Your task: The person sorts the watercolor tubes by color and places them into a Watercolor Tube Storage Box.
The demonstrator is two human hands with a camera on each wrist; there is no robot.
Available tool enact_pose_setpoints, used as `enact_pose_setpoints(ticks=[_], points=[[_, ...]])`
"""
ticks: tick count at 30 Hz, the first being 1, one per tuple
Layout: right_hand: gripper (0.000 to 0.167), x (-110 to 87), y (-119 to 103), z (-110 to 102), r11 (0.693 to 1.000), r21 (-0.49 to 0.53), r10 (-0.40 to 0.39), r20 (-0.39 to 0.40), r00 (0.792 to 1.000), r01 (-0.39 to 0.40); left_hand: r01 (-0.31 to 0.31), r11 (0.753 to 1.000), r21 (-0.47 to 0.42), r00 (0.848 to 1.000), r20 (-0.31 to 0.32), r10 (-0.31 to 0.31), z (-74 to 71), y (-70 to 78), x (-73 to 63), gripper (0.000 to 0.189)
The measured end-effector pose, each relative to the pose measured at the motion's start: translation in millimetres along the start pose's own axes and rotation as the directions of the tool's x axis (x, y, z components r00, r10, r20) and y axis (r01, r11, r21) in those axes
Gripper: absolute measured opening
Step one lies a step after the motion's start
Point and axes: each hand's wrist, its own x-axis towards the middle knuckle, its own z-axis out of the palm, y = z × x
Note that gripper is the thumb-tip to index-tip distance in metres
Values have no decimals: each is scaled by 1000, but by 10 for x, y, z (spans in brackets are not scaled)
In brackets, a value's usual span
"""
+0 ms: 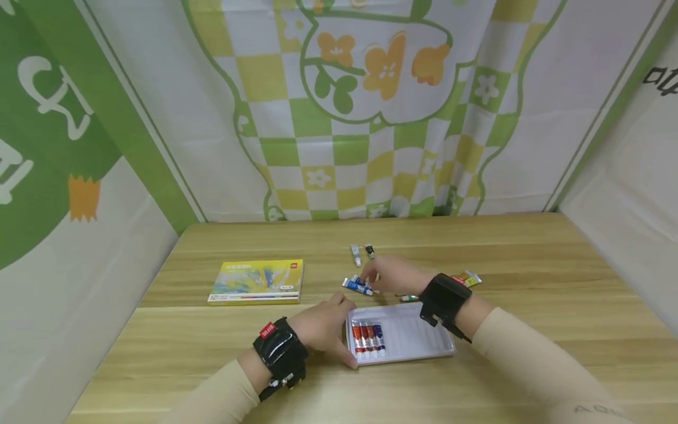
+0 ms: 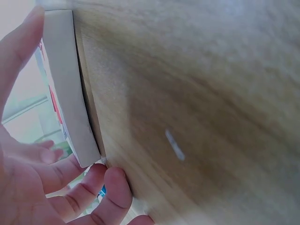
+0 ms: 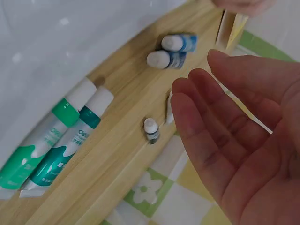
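A white plastic tray [image 1: 415,337] lies on the table, with several red, orange and dark blue paint tubes [image 1: 365,338] side by side in its left part. My left hand [image 1: 320,325] grips its left end, thumb at the near corner and fingers at the far one; the left wrist view shows the tray's side wall [image 2: 70,89] between them. My right hand [image 1: 396,275] hovers just beyond the tray, beside two blue paint tubes [image 1: 358,287]. In the right wrist view its fingers [image 3: 192,122] are loosely bent, apart from the blue tubes [image 3: 173,51], holding nothing.
A white-capped tube [image 1: 355,255] and a black tube [image 1: 369,251] lie farther back. Green tubes [image 3: 61,136] lie beyond the tray, partly behind the right wrist. Yellow and red tubes [image 1: 468,278] are to the right. At left lies a yellow paint box [image 1: 256,282].
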Motion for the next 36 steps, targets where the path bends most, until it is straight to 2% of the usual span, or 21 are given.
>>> enact_pose_setpoints(ticks=[4,9,16,26,36], points=[[31,170,62,8,998,14,66,-29,997,-66,12,1000,-5,1000,0,-12,3,7,-1,109],[37,247,141,31,989,59,134,-13,991,-133,14,1000,-5,1000,6,-14,21,19,16,111],[41,269,165,55,980,124,153,35,988,-157,25,1000,5,1000,14,-25,13,20,15,110],[41,335,96,90,985,68,159,0,987,-158,31,1000,4,1000,5,-31,9,9,9,110],[43,378,28,155,973,50,229,-36,973,-227,25,1000,-2,1000,-1,-25,19,3,16,108]])
